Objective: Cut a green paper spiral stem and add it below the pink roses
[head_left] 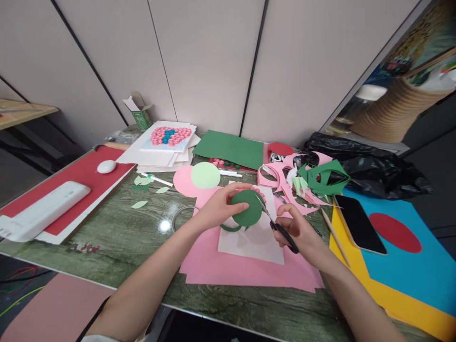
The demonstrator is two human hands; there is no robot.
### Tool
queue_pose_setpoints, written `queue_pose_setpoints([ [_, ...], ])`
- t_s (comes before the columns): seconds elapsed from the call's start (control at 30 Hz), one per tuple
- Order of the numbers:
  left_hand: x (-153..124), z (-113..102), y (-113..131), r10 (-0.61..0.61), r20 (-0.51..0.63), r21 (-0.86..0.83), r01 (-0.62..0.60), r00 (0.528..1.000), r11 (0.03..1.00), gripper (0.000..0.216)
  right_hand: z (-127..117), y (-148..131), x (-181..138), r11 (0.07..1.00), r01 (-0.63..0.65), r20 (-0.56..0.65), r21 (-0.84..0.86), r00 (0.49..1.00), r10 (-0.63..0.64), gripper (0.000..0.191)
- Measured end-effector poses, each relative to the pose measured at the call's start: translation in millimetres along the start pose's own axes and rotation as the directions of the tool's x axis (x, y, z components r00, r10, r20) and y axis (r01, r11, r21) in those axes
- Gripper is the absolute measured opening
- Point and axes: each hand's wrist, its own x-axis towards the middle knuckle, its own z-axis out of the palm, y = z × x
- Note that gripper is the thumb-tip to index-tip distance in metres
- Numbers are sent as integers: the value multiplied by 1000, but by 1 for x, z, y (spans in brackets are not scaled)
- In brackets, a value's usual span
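Note:
My left hand (223, 207) pinches a dark green paper circle (246, 209), thumb on its face. Black-handled scissors (285, 233) are gripped in my right hand (295, 228), and their blades meet the circle's upper right edge. Below my hands lies a white sheet (263, 247) with pink paper pieces near its top, partly hidden by the circle. Under that sheet are large pink papers (228, 270). A curved green paper strip (231, 228) shows just beneath the circle. Left of my left hand rests a roll of tape (174, 221), partly hidden by it.
Pink scraps (281, 175) and green scraps (329, 176) pile at the right, near a black plastic bag (377, 164). A phone (359, 223) and pencil (335, 235) lie on coloured sheets. Leftward are paper leaves (139, 204), a light green circle (205, 175) and a white device (46, 209).

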Motion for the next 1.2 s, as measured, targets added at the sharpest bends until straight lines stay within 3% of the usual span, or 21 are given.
queue_pose_setpoints([
  [0.2, 0, -1, -1, -46, -22, 5, 46, 999, 999, 41, 0, 1, 0, 1000, -2, 2, 16, 1000, 2, 30],
  [0.8, 1, -5, -3, -7, -107, 91, 17, 994, 996, 37, 0, -3, -1, 999, -6, -18, -42, 1000, 5, 34],
  [1.0, 1, -2, 2, -67, -90, 29, 70, 994, 997, 51, 0, -6, 0, 1000, 5, -62, -19, 998, -6, 33],
  [1.2, 0, -1, 1, -48, -66, 49, 52, 997, 997, 49, -1, -5, 0, 1000, 0, -48, -21, 999, -1, 34],
])
